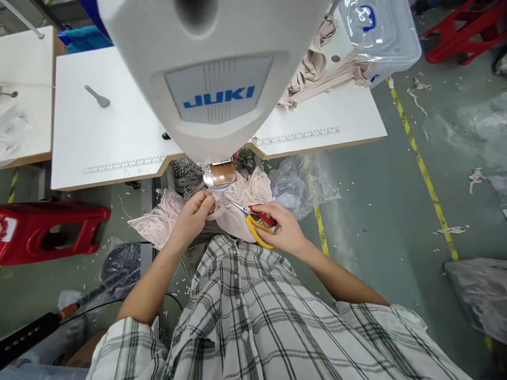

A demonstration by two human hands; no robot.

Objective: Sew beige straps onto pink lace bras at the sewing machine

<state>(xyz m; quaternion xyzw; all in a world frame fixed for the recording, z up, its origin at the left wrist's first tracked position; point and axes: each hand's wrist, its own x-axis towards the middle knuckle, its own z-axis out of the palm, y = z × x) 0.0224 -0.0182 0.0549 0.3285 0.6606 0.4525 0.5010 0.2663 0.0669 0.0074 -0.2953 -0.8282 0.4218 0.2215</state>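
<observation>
Below the head of a white JUKI sewing machine (222, 79) lies a pale pink lace bra (253, 184), its other lace part spread to the left. My left hand (196, 214) pinches the bra's edge or strap close to the machine's needle area. My right hand (283, 227) has its fingers in the handles of scissors (259, 224), one handle red and the other yellow. The blades point up and left toward the fabric by my left hand, slightly apart at the handles. Whether the tips touch the fabric I cannot tell.
A white table (119, 121) with ruler strips surrounds the machine. Beige fabric strips (312, 79) lie at the right back beside a clear plastic box (380, 37). Red stools (51, 232) stand at left and far right. Clear plastic bags (307, 182) hang or lie right of the bra.
</observation>
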